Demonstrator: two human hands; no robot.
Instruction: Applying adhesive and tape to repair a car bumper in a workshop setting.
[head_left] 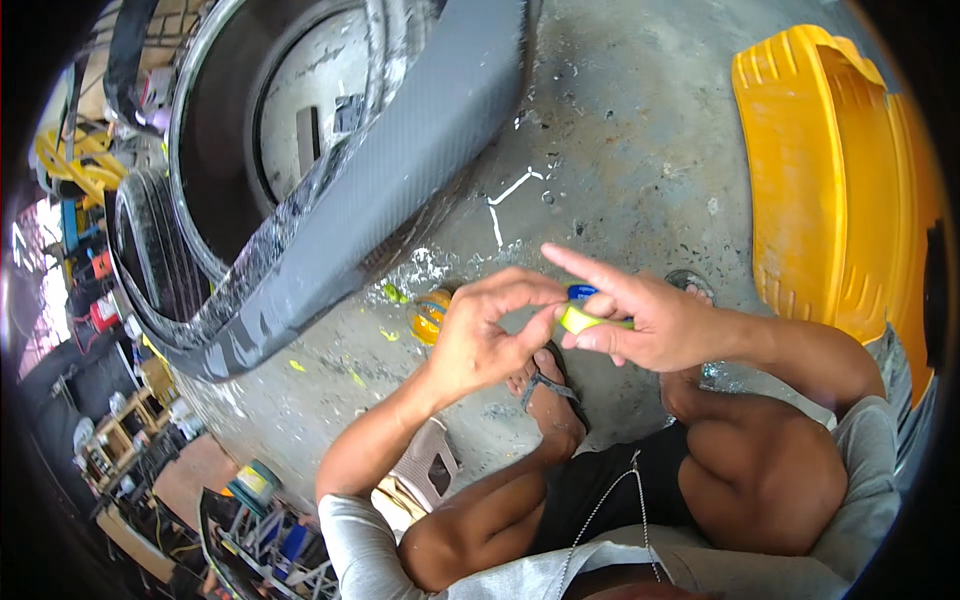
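Observation:
A yellow-green roll of tape with a blue inside is held up in front of my knees. My right hand grips it between the thumb and curled fingers, while its index finger stretches out to the far left. At the roll's left edge, the thumb and index finger of my left hand pinch together on the tape. Exactly what lies between those fingertips is too small to see. Beyond the hands lies a long, curved grey panel with a fine woven-looking pattern, apart from both of them.
Under the panel lies a large tyre. A round container with orange paint stands on the floor left of my sandalled foot. Curved yellow panels stand at the right. A paint bucket and shelves crowd the lower left.

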